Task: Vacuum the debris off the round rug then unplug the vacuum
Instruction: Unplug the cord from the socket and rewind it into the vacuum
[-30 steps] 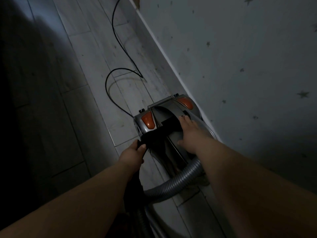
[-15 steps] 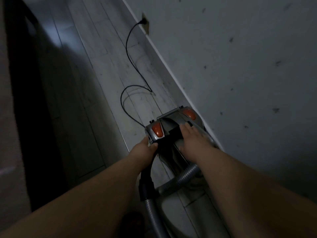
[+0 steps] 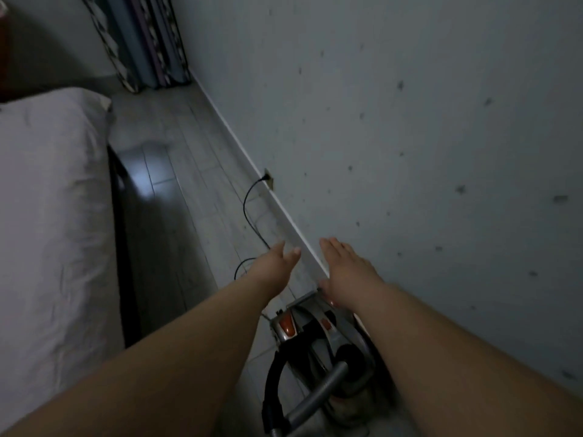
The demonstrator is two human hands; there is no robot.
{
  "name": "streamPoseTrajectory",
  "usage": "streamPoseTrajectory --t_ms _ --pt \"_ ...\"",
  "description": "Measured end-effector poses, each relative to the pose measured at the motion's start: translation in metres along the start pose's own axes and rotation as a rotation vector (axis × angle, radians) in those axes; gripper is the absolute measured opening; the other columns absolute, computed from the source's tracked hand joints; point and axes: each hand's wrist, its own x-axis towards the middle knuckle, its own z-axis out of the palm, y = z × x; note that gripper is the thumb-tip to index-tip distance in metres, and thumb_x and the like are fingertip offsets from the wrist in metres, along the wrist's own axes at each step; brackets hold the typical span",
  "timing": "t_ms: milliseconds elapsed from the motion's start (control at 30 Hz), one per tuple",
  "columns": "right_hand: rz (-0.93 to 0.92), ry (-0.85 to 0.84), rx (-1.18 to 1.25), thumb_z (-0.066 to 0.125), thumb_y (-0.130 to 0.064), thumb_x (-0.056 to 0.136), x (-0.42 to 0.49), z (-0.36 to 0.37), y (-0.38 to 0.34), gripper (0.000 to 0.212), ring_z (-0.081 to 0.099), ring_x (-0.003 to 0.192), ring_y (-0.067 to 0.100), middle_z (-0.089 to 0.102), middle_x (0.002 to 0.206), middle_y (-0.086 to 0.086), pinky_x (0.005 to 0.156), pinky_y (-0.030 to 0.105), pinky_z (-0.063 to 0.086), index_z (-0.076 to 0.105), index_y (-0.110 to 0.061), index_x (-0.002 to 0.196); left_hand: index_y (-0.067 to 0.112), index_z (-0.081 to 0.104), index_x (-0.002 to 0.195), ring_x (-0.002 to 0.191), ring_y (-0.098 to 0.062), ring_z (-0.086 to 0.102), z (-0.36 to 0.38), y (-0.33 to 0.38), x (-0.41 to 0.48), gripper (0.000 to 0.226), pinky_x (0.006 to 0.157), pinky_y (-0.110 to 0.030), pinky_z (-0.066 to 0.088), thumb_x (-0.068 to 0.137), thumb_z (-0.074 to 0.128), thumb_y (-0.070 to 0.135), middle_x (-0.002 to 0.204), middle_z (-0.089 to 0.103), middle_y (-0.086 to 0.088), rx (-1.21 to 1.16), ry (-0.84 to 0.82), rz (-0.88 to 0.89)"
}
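The grey canister vacuum (image 3: pixel 310 335) with orange buttons stands on the floor against the wall, its grey hose (image 3: pixel 315 402) curling toward me. Its black cord (image 3: pixel 249 216) loops over the floor to a plug (image 3: pixel 266 177) seated in the wall socket above the skirting board. My left hand (image 3: pixel 277 258) and my right hand (image 3: pixel 344 266) are both stretched forward above the vacuum, fingers straight, holding nothing. The round rug is not in view.
A bed (image 3: pixel 47 216) with a pale sheet and a dark frame fills the left side. Light floorboards (image 3: pixel 189 171) form a narrow lane between bed and wall (image 3: pixel 410 121). Patterned fabric (image 3: pixel 145 42) stands at the far end.
Both hands have let go of the vacuum body and lifted forward with fingers spread. The view has tilted up, bringing the socket, the bed and the far end into sight.
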Motion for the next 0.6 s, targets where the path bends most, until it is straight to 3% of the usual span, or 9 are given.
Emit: streamPoseTrajectory --t_ms 600 --pt "0.267 0.160 0.091 0.043 -0.028 0.103 0.098 -0.186 -0.083 0.076 -0.003 0.151 0.020 -0.014 0.164 -0.003 0.121 0.042 0.011 -0.011 -0.023 0.156 0.016 0.024 0.149 0.139 -0.027 0.031 -0.157 0.154 0.143 0.066 0.111 -0.035 0.025 0.095 0.039 0.051 0.153 0.030 -0.009 0.186 -0.155 0.303"
